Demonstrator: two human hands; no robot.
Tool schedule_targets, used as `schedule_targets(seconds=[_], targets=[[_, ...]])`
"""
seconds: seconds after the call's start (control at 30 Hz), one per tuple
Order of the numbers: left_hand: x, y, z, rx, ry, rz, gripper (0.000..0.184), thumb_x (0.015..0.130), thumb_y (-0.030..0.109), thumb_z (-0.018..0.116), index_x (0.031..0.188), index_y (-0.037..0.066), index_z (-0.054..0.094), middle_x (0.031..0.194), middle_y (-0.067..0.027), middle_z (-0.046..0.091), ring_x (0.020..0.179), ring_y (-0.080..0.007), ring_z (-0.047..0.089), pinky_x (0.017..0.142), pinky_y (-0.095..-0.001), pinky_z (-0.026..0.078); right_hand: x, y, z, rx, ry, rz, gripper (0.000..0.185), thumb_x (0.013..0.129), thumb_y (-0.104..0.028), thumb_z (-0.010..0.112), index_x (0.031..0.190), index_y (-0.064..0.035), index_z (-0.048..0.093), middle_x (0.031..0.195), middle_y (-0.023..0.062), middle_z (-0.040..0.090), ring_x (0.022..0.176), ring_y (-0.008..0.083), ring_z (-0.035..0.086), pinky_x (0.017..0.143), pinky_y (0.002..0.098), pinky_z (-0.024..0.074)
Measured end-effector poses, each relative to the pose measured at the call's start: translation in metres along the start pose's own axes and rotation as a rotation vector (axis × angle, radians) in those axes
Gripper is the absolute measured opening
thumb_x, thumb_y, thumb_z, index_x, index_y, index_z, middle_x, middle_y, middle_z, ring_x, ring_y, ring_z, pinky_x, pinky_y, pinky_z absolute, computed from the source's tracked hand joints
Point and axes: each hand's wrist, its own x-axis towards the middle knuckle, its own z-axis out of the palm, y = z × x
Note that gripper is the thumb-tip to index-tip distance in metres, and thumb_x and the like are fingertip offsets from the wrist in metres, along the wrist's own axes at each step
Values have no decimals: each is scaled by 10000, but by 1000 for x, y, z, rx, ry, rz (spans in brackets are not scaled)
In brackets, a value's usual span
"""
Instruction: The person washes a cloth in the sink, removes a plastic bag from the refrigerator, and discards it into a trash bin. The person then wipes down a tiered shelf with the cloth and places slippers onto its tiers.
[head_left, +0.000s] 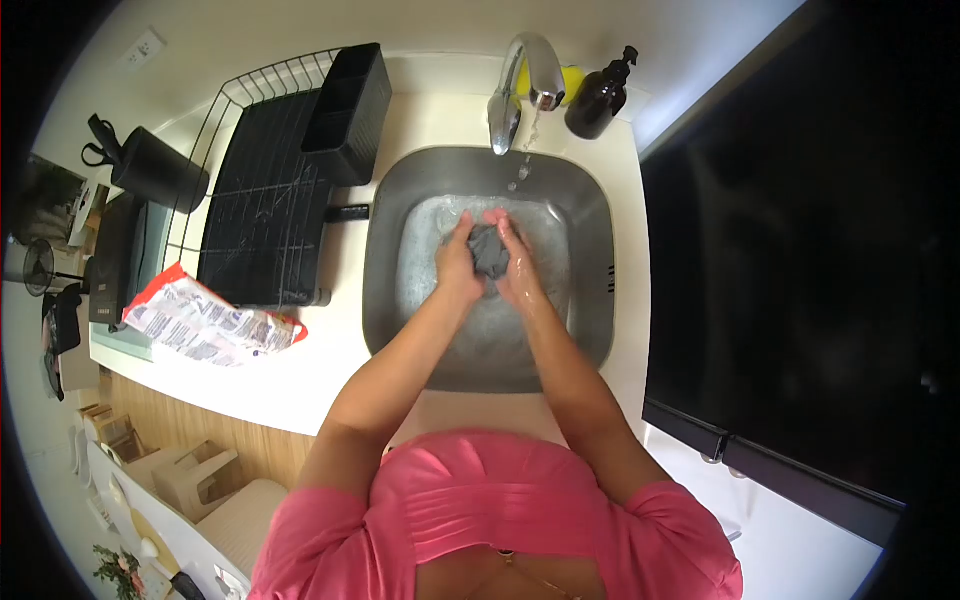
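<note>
Both of my hands are together over the sink (385, 330), wrapped round a bunched grey cloth (489, 252). My left hand (457, 262) presses on the cloth's left side, and my right hand (516, 262) closes on its right side. Both hands look wet. Cloudy, sudsy water (425, 265) lies in the basin below them. From the chrome faucet (541, 70) behind, a thin broken stream of water falls into the sink, beyond my fingertips. The parts of the cloth under my palms are hidden.
A black dish rack (262, 200) with a utensil holder (345, 115) stands left of the sink. A red-and-white plastic packet (205, 320) lies near the counter's front edge. Scissors (103, 145) stick out of a black cup (158, 172). A dark pump bottle (598, 100) stands right of the faucet.
</note>
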Motion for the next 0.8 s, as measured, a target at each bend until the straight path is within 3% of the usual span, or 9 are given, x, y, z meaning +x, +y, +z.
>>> schedule_targets(seconds=[0.07, 0.13, 0.17, 0.2, 0.23, 0.3, 0.37, 0.63, 0.8], targets=[[-24, -7, 19, 258, -4, 414, 249, 830, 234, 626, 990, 71, 526, 888, -42, 603, 831, -190, 575, 807, -367, 449, -15, -23, 19, 361, 25, 1, 307, 881, -208, 532, 1142, -49, 506, 1057, 76, 561, 1007, 193, 511, 882, 349, 427], [-44, -9, 39, 565, -79, 992, 138, 813, 61, 618, 928, 46, 544, 832, -50, 615, 786, -219, 585, 788, -353, 466, -20, -40, 20, 363, 0, 48, 337, 885, -204, 513, 1189, -64, 472, 1088, 38, 531, 1031, 166, 492, 920, 320, 397], [-54, -4, 47, 692, -186, 1160, 127, 783, 37, 621, 897, 43, 566, 841, -68, 614, 802, -229, 588, 790, -353, 464, -21, -49, 20, 364, -12, 67, 353, 887, -202, 503, 1212, -72, 455, 1104, 19, 517, 1043, 153, 483, 939, 306, 382], [-63, 2, 56, 815, -297, 1326, 122, 753, 12, 624, 866, 40, 587, 851, -85, 612, 818, -238, 591, 792, -353, 463, -20, -58, 22, 385, -83, 81, 362, 899, -188, 475, 1235, -66, 419, 940, 13, 543, 948, 127, 517, 864, 278, 417], [-73, 7, 64, 936, -409, 1488, 123, 723, -12, 627, 835, 37, 608, 861, -103, 611, 833, -248, 594, 795, -354, 461, -19, -66, 22, 369, -224, 69, 362, 903, -172, 460, 1243, -56, 412, 917, 16, 544, 904, 133, 528, 857, 297, 430], [-94, 18, 79, 983, -571, 1600, 99, 700, 13, 663, 780, 43, 613, 765, -115, 598, 733, -273, 588, 713, -335, 475, -22, -81, 21, 338, -503, 51, 363, 912, -140, 429, 1259, -36, 398, 872, 21, 546, 815, 146, 550, 844, 336, 458], [-108, 29, 85, 1102, -756, 1684, 122, 666, 37, 694, 762, 53, 620, 721, -91, 594, 705, -258, 589, 662, -333, 469, -37, -110, 34, 255, -674, 144, 392, 918, -188, 437, 1274, -38, 369, 778, -2, 522, 758, 100, 535, 777, 274, 452], [-118, 32, 88, 1372, -1123, 1894, 276, 638, 284, 718, 499, 137, 531, 554, -3, 535, 551, -181, 544, 582, -306, 440, -26, -153, 60, -235, -915, 555, 341, 916, -218, 468, 1199, -28, 455, 555, -65, 339, 504, 17, 345, 479, 176, 298], [-95, 12, 78, 1626, -1285, 1992, 316, 724, 308, 626, 478, 137, 524, 526, -7, 536, 529, -193, 544, 590, -303, 456, -25, -150, 67, -1039, -925, 321, 247, 927, -219, 440, 1040, -43, 570, 564, -36, 341, 537, 82, 352, 527, 249, 339]])
